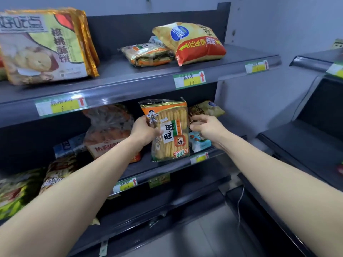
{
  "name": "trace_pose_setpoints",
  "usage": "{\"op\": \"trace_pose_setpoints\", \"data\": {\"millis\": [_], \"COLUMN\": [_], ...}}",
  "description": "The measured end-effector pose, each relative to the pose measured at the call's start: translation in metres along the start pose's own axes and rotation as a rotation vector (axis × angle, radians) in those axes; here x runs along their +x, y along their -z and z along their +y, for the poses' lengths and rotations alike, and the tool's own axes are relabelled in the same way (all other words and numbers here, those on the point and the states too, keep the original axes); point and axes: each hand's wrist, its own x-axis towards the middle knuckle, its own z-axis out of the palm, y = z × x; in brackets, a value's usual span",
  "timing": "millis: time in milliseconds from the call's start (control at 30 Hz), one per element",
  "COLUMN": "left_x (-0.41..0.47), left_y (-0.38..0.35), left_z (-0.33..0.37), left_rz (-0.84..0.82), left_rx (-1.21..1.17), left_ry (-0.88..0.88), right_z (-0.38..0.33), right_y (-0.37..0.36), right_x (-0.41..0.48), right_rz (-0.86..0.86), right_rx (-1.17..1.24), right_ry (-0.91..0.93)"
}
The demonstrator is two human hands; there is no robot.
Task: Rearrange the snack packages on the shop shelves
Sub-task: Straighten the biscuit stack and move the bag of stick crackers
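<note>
1. Standing a cracker pack (pixel 168 130) upright, the person keeps its printed face turned outward, probably so shoppers can read it. Its bottom seam sits at the front of the middle shelf (pixel 180 166); whether it rests there or hangs just above, I cannot tell.
2. The left hand (pixel 143 129) grips the pack's left edge, thumb across the front and fingers hidden behind. This hand seems to carry the weight and hold the pack vertical.
3. The right hand (pixel 204 125) is at the pack's right edge with its fingers curled. Whether they pinch that edge or something behind it is unclear. My guess is that it steadies the pack or clears room for it.
4. Just right of the pack, partly behind it, lies a blue pack (pixel 199 141), with a yellow bag (pixel 206 109) above that. Left of the pack, a bread bag (pixel 109 127) slumps behind the left hand.
5. Holding by the edges suits brittle crackers in slippery foil. The gap looks tight, so the pack may tip forward once let go.
</note>
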Motion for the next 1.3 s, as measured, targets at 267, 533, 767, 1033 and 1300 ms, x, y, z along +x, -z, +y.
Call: {"op": "trace_pose_setpoints", "data": {"millis": [267, 533, 767, 1033, 1300], "left_x": [0.029, 0.047, 0.072, 0.084, 0.133], "left_y": [-0.011, -0.057, -0.12, -0.188, -0.199], "left_z": [-0.01, -0.002, 0.005, 0.015, 0.012], "left_rz": [-0.074, -0.17, -0.338, -0.358, -0.14], "left_rx": [-0.097, -0.269, -0.207, -0.247, -0.219], "left_ry": [-0.001, 0.041, 0.162, 0.218, 0.178], "right_z": [0.011, 0.036, 0.056, 0.068, 0.079], "right_y": [-0.013, 0.018, 0.084, 0.13, 0.115], "right_x": [0.026, 0.056, 0.102, 0.152, 0.199], "right_rz": [-0.155, -0.192, -0.065, 0.004, 0.047], "right_rx": [0.043, -0.041, 0.091, 0.186, 0.119], "right_ry": [-0.121, -0.207, -0.211, -0.186, -0.078]}}
